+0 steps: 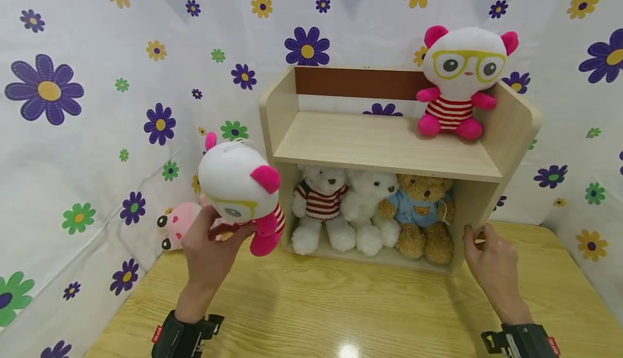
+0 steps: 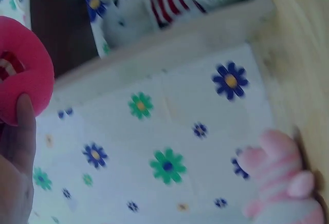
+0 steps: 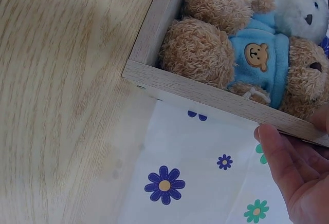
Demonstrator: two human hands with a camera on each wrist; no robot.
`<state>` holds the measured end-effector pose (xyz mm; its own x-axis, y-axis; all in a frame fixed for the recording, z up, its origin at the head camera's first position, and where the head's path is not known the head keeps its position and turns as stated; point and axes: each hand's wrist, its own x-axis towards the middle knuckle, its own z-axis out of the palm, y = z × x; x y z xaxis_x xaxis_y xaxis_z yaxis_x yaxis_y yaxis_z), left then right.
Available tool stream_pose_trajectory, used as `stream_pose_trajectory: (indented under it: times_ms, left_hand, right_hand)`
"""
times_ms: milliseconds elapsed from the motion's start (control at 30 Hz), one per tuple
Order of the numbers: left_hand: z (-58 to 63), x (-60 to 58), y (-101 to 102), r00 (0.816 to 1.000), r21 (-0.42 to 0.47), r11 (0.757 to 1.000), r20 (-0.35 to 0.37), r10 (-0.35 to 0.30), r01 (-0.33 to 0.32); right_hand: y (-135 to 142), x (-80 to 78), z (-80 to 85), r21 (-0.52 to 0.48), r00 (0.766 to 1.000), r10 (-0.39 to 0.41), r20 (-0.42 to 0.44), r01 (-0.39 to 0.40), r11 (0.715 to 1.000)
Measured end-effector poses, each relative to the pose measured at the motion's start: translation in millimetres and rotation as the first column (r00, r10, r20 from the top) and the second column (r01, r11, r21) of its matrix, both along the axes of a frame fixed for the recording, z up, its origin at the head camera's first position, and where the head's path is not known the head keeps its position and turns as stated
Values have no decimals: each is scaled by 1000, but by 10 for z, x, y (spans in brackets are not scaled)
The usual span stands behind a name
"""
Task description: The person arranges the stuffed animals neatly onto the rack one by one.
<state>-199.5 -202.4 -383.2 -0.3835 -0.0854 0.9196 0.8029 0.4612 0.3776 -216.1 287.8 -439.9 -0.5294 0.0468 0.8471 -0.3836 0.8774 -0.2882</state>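
Observation:
My left hand (image 1: 214,250) grips a white and pink plush panda (image 1: 238,182) with yellow glasses, in the air left of a small wooden shelf (image 1: 389,141). In the left wrist view only the plush's pink lower part (image 2: 31,75) shows, with my thumb against it. My right hand (image 1: 494,260) holds the front edge of the shelf's right side panel, thumb inside and fingers outside in the right wrist view. A matching plush panda (image 1: 455,85) sits upright on the upper board at the right. Below sit a white bear in a striped shirt (image 1: 321,206), a plain white bear (image 1: 370,206) and a brown bear in blue (image 1: 423,212).
Behind my left hand a pink plush toy (image 1: 177,228) lies at the table's far left, partly hidden. The shelf stands on a wooden table (image 1: 340,304). A white cloth with printed flowers (image 1: 121,158) hangs behind and at both sides.

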Motion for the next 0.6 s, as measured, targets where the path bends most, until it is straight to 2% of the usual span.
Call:
stream_pose_trajectory:
  times_ms: [167,300,400,467,600]
  left_hand:
    - [150,35,328,989,-28,989,38,-145,146]
    - [263,27,583,964,-15,969,105,-243,246]
    - [364,-4,770,946,-1,956,140,-291,294]
    - [447,-35,882,941,-5,952,151,-303,307]
    - [642,-153,1078,952,-27,959,131,-276,282]
  right_hand:
    - [-8,-12,-13,0,1000,8,9,-8,1000]
    - [-8,-8,-19,-4,1000,14,14,-14,1000]
    - [-6,3,-19,-2,1000,9,10,-9,1000]
    - [-6,7,-17,-1,1000,6,8,-6,1000]
    - [-6,5,-11,-2,1000,2,4,-2,1000]
